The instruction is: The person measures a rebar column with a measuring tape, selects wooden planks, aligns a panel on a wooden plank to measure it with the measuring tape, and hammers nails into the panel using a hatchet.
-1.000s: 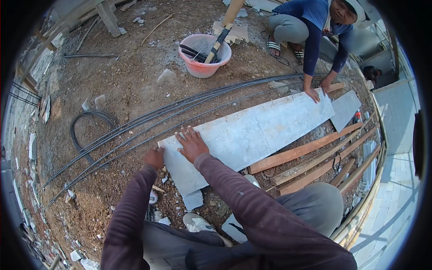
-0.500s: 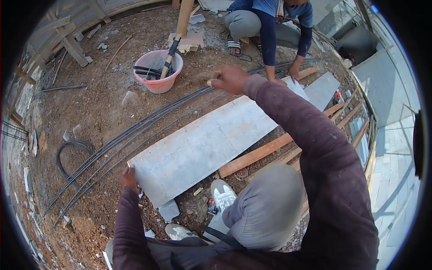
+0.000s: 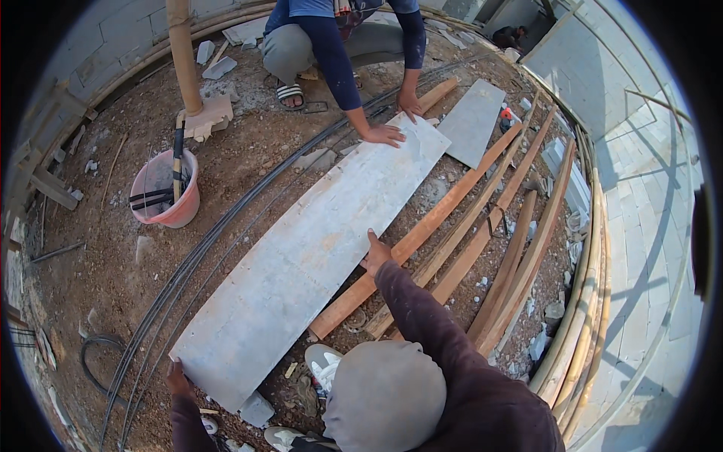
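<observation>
A long, pale grey flat panel (image 3: 301,248) lies slantwise before me over the dirt and some timber. My left hand (image 3: 179,380) holds its near left corner, the fingers partly hidden at the edge. My right hand (image 3: 378,255) is on the right long edge about midway along, thumb side up, with some fingers out of sight. At the far end a co-worker's two hands (image 3: 385,135) press flat and rest on the panel. A smaller grey panel (image 3: 474,120) lies beyond it, to the right.
Several brown timber strips (image 3: 422,230) lie right of the panel, with bamboo poles (image 3: 584,331) farther right. Bent black rods (image 3: 203,245) run along the left. A pink bucket (image 3: 184,207) with tools stands back left near a post (image 3: 183,56). Block rubble (image 3: 220,68) litters the dirt.
My right hand has come down from the air onto the panel's right edge. The co-worker's hands have spread over the far end. My view has swung to the right.
</observation>
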{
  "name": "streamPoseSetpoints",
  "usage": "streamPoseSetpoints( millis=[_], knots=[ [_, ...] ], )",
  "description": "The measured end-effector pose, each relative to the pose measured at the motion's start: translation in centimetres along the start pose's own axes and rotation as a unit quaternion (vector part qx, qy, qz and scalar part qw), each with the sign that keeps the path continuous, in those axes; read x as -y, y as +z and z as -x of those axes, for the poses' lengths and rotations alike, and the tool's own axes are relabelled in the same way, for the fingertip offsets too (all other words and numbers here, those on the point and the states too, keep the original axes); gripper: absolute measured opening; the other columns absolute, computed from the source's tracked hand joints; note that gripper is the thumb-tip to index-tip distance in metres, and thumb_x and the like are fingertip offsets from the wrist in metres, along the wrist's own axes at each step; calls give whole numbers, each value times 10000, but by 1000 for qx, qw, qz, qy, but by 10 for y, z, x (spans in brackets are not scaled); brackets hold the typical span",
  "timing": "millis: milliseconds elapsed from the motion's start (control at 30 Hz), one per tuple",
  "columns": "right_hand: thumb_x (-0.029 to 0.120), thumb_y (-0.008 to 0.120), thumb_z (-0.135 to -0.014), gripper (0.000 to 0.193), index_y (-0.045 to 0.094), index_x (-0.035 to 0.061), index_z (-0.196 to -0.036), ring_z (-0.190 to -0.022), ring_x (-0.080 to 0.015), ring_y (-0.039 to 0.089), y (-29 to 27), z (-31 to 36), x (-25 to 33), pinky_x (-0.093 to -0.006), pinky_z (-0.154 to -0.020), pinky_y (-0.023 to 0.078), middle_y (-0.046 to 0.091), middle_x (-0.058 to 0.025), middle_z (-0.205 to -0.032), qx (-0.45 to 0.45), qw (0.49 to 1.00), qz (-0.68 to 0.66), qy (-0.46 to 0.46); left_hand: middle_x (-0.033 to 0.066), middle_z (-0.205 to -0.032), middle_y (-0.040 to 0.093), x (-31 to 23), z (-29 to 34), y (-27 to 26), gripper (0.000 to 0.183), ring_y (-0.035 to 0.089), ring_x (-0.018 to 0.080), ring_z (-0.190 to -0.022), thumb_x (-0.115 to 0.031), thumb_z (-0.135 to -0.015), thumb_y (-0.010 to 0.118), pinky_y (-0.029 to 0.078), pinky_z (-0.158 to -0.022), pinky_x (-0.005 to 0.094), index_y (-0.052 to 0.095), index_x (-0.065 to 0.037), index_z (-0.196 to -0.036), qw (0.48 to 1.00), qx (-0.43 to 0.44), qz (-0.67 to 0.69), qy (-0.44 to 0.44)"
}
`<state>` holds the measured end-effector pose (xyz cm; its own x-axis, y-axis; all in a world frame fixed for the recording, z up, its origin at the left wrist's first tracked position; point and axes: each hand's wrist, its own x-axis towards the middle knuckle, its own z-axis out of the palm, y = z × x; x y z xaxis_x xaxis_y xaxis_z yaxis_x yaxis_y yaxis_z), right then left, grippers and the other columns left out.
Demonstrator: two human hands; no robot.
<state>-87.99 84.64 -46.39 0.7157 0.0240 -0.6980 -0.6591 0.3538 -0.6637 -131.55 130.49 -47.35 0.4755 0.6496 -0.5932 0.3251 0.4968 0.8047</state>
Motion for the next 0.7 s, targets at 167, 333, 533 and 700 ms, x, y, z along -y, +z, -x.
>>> streamPoseSetpoints(
  millis=[167, 333, 533, 700],
  knots=[
    [361, 569, -925, 497, 415, 59, -1288, -1024, -274, 575, -21, -23, -5, -516, -845, 473, 551, -93, -1193, -15, 999, -49, -9, 79, -1128, 600, 9, -5, 27, 435, 567, 198, -1001, -283, -917, 553, 461, -844, 344, 509, -28, -1267, 1000, 8, 8, 13],
    [343, 557, -938, 469, 415, 58, -1283, -1054, -267, 566, -5, 1, -4, -486, -865, 474, 547, -94, -1204, -11, 999, -18, -24, 47, -1011, 619, -2, 6, 21, 304, 577, 173, -920, -275, -927, 528, 455, -816, 337, 576, -54, -1131, 1000, -3, 7, 2],
    [333, 545, -951, 466, 393, 64, -1300, -1084, -258, 547, 0, 11, 3, -459, -897, 462, 533, -88, -1217, 11, 999, -5, -37, 72, -1131, 597, 3, 0, 15, 432, 566, 194, -989, -298, -924, 533, 449, -849, 345, 513, -26, -1260, 1000, 7, 12, 1],
    [355, 551, -943, 446, 437, 74, -1270, -1026, -250, 578, -17, 0, 2, -468, -840, 484, 558, -77, -1171, 5, 998, -10, -58, 40, -1008, 614, -2, 10, 39, 302, 573, 160, -897, -268, -930, 535, 452, -787, 326, 575, -49, -1135, 1000, 0, 13, 4]
  ],
)
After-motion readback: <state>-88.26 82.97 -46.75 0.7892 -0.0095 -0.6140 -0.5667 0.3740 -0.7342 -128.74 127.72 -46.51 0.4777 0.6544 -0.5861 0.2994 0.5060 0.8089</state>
